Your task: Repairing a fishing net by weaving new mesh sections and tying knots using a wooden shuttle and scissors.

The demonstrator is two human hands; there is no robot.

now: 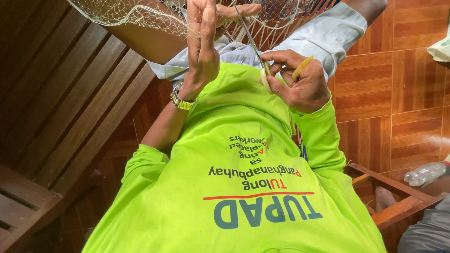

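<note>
My left hand (202, 44), with a metal watch on its wrist, is raised and pinches strands of a pale fishing net (136, 14) stretched across the top of the view. To its right, my right hand (300, 84) grips small scissors (257, 51); their thin blades point up into the net near my left fingers. The same hand also holds a yellow netting needle (302, 67) between its fingers. Both hands hover above my lime-green long-sleeved shirt (243, 187). The net's far part runs out of view.
My knees in light grey shorts (328, 33) lie under the net. A dark wooden slatted bench (61, 103) fills the left. On the right are a brown tiled floor (403, 103), a wooden chair frame (398, 194), a clear plastic bottle (425, 173) and a white bag (441, 49).
</note>
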